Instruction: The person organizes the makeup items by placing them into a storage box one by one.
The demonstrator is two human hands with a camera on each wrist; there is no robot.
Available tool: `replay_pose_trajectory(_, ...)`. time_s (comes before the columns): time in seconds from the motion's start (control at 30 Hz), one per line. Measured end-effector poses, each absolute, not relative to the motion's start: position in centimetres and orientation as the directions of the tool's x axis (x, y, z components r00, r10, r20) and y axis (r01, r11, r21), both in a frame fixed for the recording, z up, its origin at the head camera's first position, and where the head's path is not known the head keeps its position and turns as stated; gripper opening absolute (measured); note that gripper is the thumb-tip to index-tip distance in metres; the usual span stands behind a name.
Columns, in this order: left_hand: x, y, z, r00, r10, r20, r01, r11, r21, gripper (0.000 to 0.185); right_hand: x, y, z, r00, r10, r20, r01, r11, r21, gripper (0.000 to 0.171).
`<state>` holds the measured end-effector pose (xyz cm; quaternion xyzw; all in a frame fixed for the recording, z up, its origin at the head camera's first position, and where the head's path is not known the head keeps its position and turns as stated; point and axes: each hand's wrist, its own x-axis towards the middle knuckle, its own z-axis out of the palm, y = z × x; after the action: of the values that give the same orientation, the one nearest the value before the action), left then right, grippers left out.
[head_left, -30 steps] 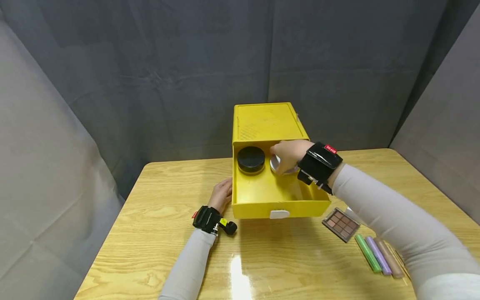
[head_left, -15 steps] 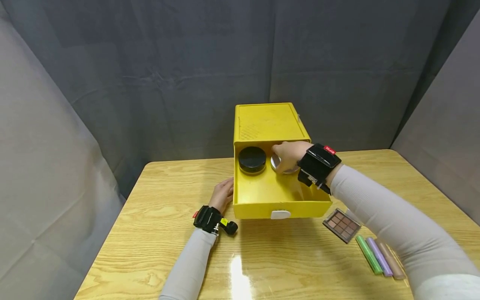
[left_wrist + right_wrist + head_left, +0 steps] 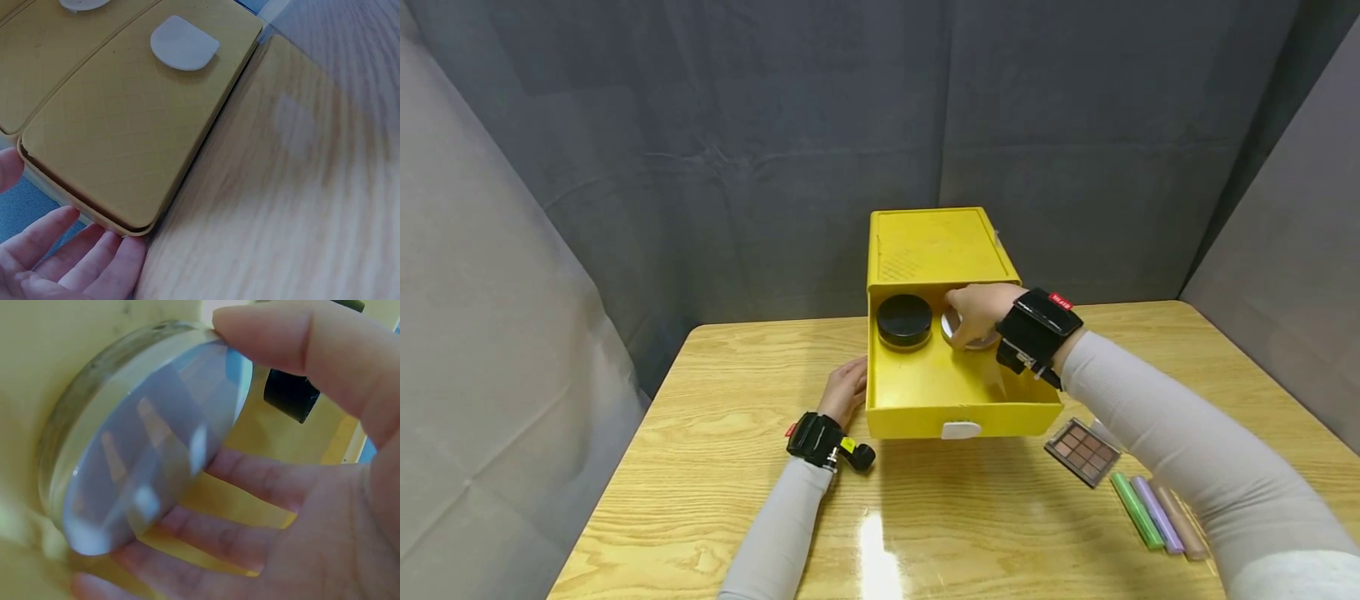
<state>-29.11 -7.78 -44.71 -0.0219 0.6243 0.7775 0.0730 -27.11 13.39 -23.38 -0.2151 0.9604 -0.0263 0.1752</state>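
Observation:
A yellow drawer box [image 3: 942, 246] stands on the table with its upper drawer [image 3: 917, 387] pulled out. Inside the drawer, my right hand [image 3: 981, 311] grips a round, shallow jar [image 3: 147, 444] by its rim, thumb on one side and fingers on the other. In the right wrist view the jar shows a shiny reflective face and a clear side wall. To its left in the drawer sits a round jar with a black lid [image 3: 903, 320]. My left hand [image 3: 846, 387] rests against the box's left side, its fingertips touching the edge beside a shut drawer front [image 3: 125, 119].
Right of the box lie an eyeshadow palette [image 3: 1082, 452] and green [image 3: 1138, 510], purple [image 3: 1157, 515] and brown [image 3: 1180, 518] tubes on the wooden table [image 3: 715, 500]. My right sleeve hides part of that area. A grey curtain [image 3: 775, 167] hangs behind the table.

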Motion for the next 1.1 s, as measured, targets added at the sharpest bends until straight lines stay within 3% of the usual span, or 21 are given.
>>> replay_pose_trajectory(0.13, -29.3, -8.0, -44.7, -0.988, 0.091, -0.124, -0.140, -0.204, 0.969, 0.048, -27.2, 13.2, -23.3, -0.846, -0.420, -0.329, -0.405, 0.907, -0.115, 0.030)
replay_pose_trajectory(0.37, -29.5, -7.9, -45.2, -0.988, 0.094, -0.124, -0.142, -0.216, 0.966, 0.048, -26.5, 13.4, -22.7, -0.796, -0.501, -0.339, -0.450, 0.865, -0.223, 0.062)
replay_pose_trajectory(0.57, -29.4, -7.8, -45.2, -0.987, 0.085, -0.139, -0.155, -0.217, 0.964, 0.047, -24.3, 13.8, -20.3, -0.744, -0.614, -0.266, -0.573, 0.790, -0.220, 0.063)
replay_pose_trajectory(0.83, -29.6, -7.7, -44.9, -0.986, 0.091, -0.141, -0.157, -0.213, 0.964, 0.049, -21.1, 17.1, -16.9, -0.784, -0.611, -0.108, -0.565, 0.775, -0.283, 0.067)
replay_pose_trajectory(1.1, -29.9, -7.6, -45.2, -0.986, 0.093, -0.137, -0.154, -0.211, 0.965, 0.049, -20.5, 21.6, -17.1, -0.814, -0.576, 0.072, -0.567, 0.763, -0.310, 0.069)
